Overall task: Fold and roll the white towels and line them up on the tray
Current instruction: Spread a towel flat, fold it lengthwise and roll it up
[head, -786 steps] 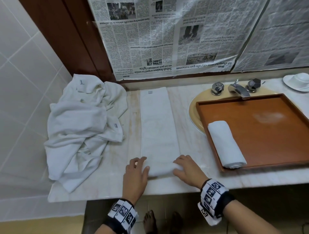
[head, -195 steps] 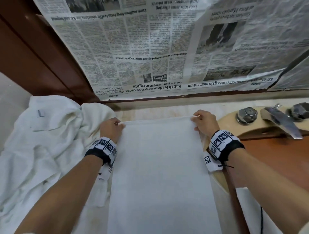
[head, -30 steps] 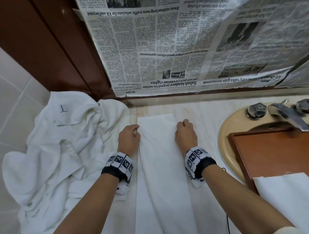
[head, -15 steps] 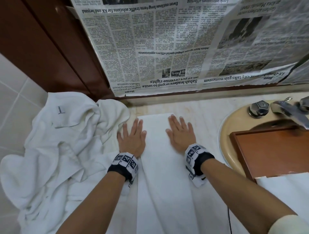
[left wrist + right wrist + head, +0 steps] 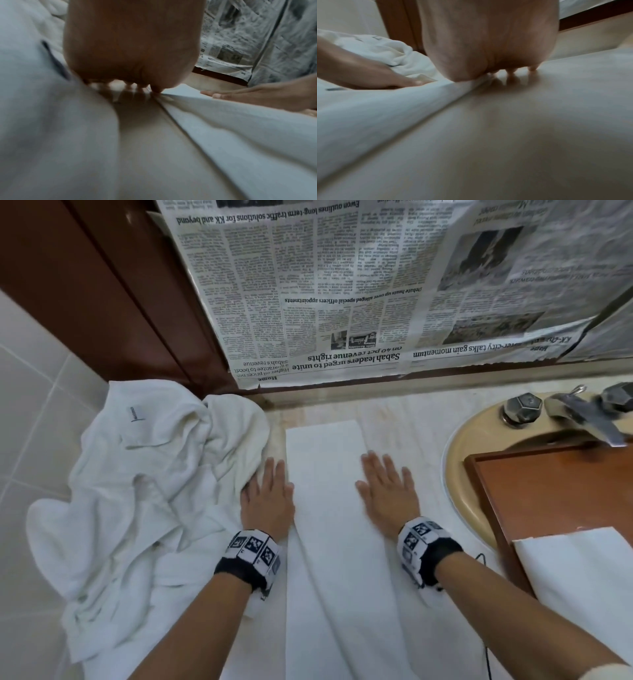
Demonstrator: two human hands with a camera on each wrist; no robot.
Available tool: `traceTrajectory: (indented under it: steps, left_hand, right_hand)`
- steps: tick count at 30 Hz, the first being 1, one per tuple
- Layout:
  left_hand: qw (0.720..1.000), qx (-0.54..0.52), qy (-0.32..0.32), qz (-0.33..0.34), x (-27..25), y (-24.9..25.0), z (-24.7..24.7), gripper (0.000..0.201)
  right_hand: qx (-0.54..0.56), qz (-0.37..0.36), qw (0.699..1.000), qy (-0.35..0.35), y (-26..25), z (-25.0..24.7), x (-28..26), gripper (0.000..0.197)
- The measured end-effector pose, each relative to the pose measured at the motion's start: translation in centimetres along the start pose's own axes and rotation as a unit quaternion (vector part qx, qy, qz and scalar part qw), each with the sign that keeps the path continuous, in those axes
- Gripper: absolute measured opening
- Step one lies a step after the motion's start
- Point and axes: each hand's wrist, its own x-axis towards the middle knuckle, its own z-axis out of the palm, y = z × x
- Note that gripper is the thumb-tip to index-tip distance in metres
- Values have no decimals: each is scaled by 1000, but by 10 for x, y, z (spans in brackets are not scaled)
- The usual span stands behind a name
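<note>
— White terry, folded into a long narrow strip [image 5: 329,508]; lies flat on the worktop [image 5: 411,419], running from near the back edge toward the front edge, between the towel heap and the basin.
— And the hands?
— Both flat, fingers straight and spread. Left hand [image 5: 269,501] palm down along the strip's left edge, partly on bare worktop, touching the heap. Right hand [image 5: 387,491] palm down over the strip's right edge, fingertips reaching onto the marble beyond. Nothing pinched or gripped by either.
— Wrist views?
— Blurred. Left wrist view: heel of the left hand [image 5: 133,44] down at the strip's folded edge [image 5: 240,128], right hand [image 5: 267,93] lying flat farther over. Right wrist view: right hand [image 5: 489,40] pressing the edge of the strip [image 5: 376,108], fingertips on the worktop; left hand [image 5: 359,70] flat beyond.
— Heap?
— Crumpled white towels [image 5: 144,501], piled at the left end of the worktop against the tiled wall, one small label showing.
— Tray?
— Brown wooden tray [image 5: 555,494] set over the yellowish basin [image 5: 459,474] at the right end; white towel [image 5: 582,577] on its near left corner, shape cut off by the frame. Taps [image 5: 524,407] behind, newspaper [image 5: 376,285] hung on the wall above the back edge.
</note>
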Motion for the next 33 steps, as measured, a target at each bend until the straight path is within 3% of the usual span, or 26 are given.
traceTrajectory:
  steps: [2,5,7,13,16,18,21,27,33]
  left_hand:
    - [1000,-8,10,7,-14,4,-2,57]
    - [997,-28,-37,67,-46,23,11,56]
    - [995,-15,-43,91,-61,26,22,56]
    - [998,-53,-31,-3,-60,2,19,59]
    - [994,-107,-17,24,-76,5,12,58]
    - [990,-127,-15,58,-94,8,15,62]
    - [994,-57,-31,85,-119,13,33,72]
    - [997,-45,-2,63,-114,27,51,65]
    - [996,-58,-13,61,-97,56,47,74]
  right_hand:
    - [19,24,999,14,5,-1,-10,58]
    - [21,-61,997,40,-24,11,-39,62]
    - [15,-105,994,14,-43,23,-55,60]
    - [24,-38,999,-21,-16,23,-60,57]
    - [47,1,999,-10,-13,20,-64,61]
    - [46,-29,998,22,-22,25,-78,68]
    - [37,-72,997,13,-28,38,-97,69]
    - [10,-84,996,8,-7,38,-85,76]
    - [-3,-115,993,-10,18,22,-57,85]
